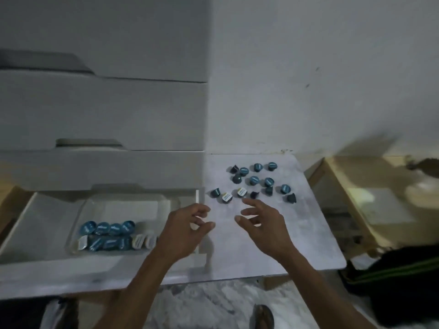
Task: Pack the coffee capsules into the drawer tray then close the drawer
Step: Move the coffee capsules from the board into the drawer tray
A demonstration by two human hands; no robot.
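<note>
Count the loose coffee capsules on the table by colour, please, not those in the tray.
Blue or dark capsules: 12
White-topped capsules: 2
Total: 14

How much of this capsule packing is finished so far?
Done: two rows of capsules already lie in the tray inside the open drawer. In hand: nothing; the left hand and right hand hover empty near the loose capsules. Left: well over a dozen on the board, then closing the drawer.

Loose capsules (255,180) on white tabletop (273,245)
</note>
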